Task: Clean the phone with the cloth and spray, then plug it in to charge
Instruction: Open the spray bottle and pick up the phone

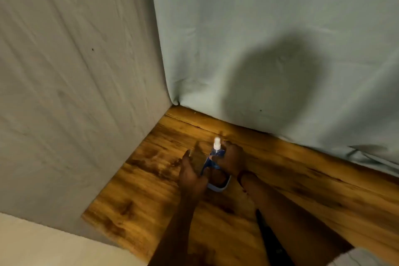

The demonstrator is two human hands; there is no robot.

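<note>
My left hand [190,174] holds a dark flat phone [198,157] tilted up on its edge over the wooden table [151,190]. My right hand [232,158] grips a small spray bottle [212,157] with a blue label and a white nozzle, right beside the phone. The nozzle sticks up above both hands. Under the hands lies a pale blue rounded object [223,187] with something brown in it; I cannot tell what it is. No cloth is clearly visible.
Grey fabric [75,93] hangs along the left side of the table and pale fabric [259,28] along the back, meeting in a corner. A thin black item [269,242] lies on the table by my right forearm. A red band circles my right wrist.
</note>
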